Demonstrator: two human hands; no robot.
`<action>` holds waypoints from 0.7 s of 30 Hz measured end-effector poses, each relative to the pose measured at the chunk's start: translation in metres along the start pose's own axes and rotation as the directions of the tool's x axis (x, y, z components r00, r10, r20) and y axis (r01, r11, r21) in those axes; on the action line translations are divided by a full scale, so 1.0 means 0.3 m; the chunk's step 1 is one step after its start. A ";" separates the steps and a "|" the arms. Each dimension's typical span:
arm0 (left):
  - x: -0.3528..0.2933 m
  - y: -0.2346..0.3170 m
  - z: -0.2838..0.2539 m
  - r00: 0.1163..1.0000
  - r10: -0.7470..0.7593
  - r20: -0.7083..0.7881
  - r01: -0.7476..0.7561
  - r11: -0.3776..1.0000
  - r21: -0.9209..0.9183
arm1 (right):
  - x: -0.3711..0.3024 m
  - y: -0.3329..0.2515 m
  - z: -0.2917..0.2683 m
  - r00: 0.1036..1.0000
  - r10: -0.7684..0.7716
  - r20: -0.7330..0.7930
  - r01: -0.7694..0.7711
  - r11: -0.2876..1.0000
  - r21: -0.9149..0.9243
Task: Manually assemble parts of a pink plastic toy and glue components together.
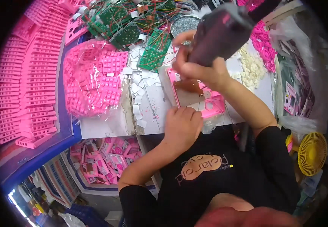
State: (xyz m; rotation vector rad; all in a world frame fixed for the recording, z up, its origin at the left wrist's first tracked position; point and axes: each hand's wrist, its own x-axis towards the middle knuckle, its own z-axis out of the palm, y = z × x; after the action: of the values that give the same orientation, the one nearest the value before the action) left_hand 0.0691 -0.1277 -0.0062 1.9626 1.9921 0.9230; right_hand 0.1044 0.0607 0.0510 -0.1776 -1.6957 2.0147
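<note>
One dark tool (222,34) in right hand (206,72), long axis slanting up-right.

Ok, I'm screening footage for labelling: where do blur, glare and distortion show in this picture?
In the head view, the dark tool in the right hand is blurred; same view, white glare streaks the clear bag; head view again, fisheye warps the stacked pink casings.

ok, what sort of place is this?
Probably an electronics assembly workshop: piled green circuit boards, stacked pink plastic parts, and a dark tool in the right hand.
</note>
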 end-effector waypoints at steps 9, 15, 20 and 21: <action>0.006 -0.068 -0.034 0.834 -0.550 0.035 0.424 0.599 -0.679 | -0.295 0.052 -0.058 0.984 0.154 0.088 -0.057 0.744 -0.666; -0.010 -0.054 -0.070 0.696 -0.591 0.407 0.589 0.147 -0.795 | -0.284 0.049 -0.056 0.981 0.161 0.104 -0.047 0.729 -0.683; -0.012 -0.064 -0.062 0.725 -0.564 0.395 0.624 0.296 -0.723 | -0.286 0.068 -0.061 0.985 0.089 0.144 0.034 0.728 -0.685; -0.005 -0.070 -0.075 0.711 -0.547 0.441 0.642 0.250 -0.725 | -0.283 0.066 -0.064 0.984 0.099 0.151 0.027 0.742 -0.669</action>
State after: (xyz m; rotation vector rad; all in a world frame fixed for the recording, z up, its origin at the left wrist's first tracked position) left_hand 0.0394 -0.1341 -0.0006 0.5632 1.4821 1.1876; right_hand 0.1803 0.0378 0.0099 -0.2783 -2.4987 1.3726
